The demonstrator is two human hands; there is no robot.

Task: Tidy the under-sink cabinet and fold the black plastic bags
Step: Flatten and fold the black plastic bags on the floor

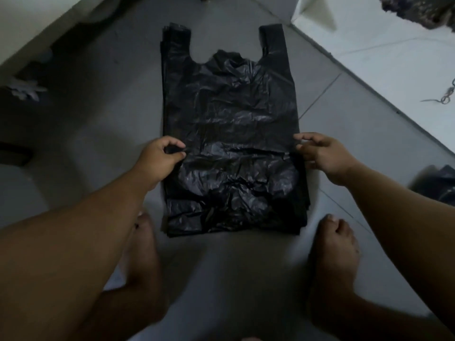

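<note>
On the grey tiled floor (103, 114), between the person's bare feet and the far wall, lies a stack of black plastic bags (231, 124), flat and crinkled. Long axis runs straight away from the person: sealed bottom edge near the toes, two handle loops pointing to the far side, with the U-shaped cut-out between them. Edges of lower bags show along the right side and bottom, slightly offset.

Left hand (161, 157) at the stack's left edge, about midway along its length; thumb and fingers closed in a pinch on a bit of the top bag. Right hand (322, 153) at the opposite edge, level with the left; fingers curled, fingertips touching the plastic rim, but whether it actually grips the bag I cannot tell.

Left foot (141, 252) and right foot (336, 254) planted either side of the stack's near end.

Another crumpled black bag (440, 185) sits at the right margin, apart from the stack.
</note>
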